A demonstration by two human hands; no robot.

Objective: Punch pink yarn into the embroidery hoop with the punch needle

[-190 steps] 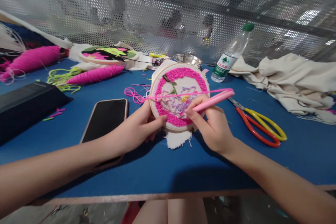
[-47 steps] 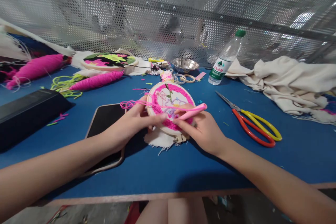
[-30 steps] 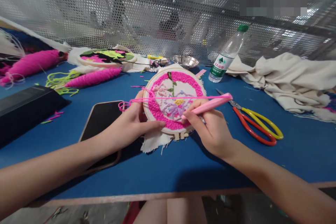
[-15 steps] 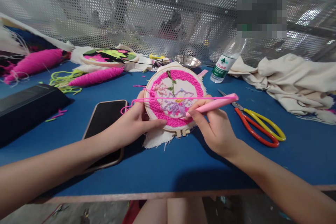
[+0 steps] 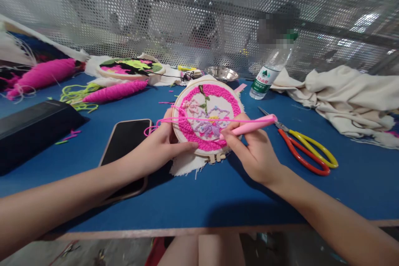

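Observation:
My left hand (image 5: 168, 139) grips the left rim of a round embroidery hoop (image 5: 177, 131), thumb on the front and fingers behind it. The hoop leans up toward me. Its cloth carries a thick ring of pink loops (image 5: 190, 133) around purple and orange flower stitching and a green stem. In my right hand (image 5: 254, 149) is a pink punch needle (image 5: 255, 124), its tip at the lower right of the pink ring. Pink yarn (image 5: 202, 120) runs from the handle's back end across the hoop to my left hand. The right fingers are closed around the handle.
A phone (image 5: 124, 141) lies under my left forearm, beside a black case (image 5: 37, 133). Scissors (image 5: 304, 149), a water bottle (image 5: 266, 77) and crumpled cloth (image 5: 349, 99) are on the right. Pink yarn bundles (image 5: 116, 91), another hoop (image 5: 124, 77) and a metal bowl (image 5: 222, 73) stand behind.
The back end of the punch needle has dipped slightly and shifted left, and my right hand has moved a little with it. The left hand keeps its hold on the hoop.

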